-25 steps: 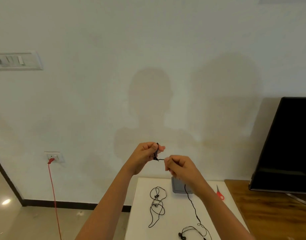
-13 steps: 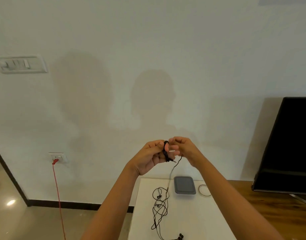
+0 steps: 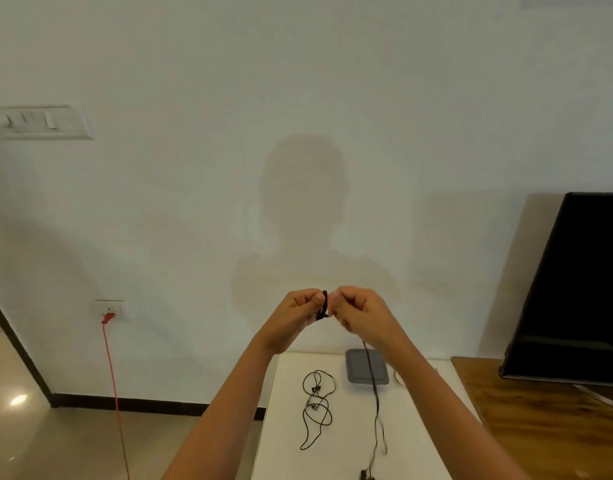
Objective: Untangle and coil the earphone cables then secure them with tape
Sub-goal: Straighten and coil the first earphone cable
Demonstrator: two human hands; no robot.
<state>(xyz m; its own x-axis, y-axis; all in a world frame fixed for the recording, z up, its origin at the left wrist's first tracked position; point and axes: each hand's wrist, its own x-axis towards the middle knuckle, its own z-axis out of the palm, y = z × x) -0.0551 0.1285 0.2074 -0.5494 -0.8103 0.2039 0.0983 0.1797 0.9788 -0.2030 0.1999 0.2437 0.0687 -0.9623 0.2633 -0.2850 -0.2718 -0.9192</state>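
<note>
Both hands are raised in front of the wall, above the white table (image 3: 419,445). My left hand (image 3: 298,313) pinches a small black coil of earphone cable (image 3: 323,305) wound round its fingertips. My right hand (image 3: 362,315) is curled round the same cable close beside the coil. The loose cable end (image 3: 372,382) hangs from the right hand down to the table, blurred near its earbuds (image 3: 366,474). A second black earphone (image 3: 317,401) lies in loose loops on the table. A tape roll (image 3: 399,378) shows only as a thin arc behind my right forearm.
A grey flat box (image 3: 357,367) lies at the table's far edge. A wooden unit (image 3: 547,417) on the right carries a black TV (image 3: 582,289). A red cord (image 3: 112,382) drops from a wall socket (image 3: 112,309) on the left, over the tiled floor.
The hands have come close together as the right hand carried the cable round the coil. The view shifted, so the second earphone and the hanging cable show further right.
</note>
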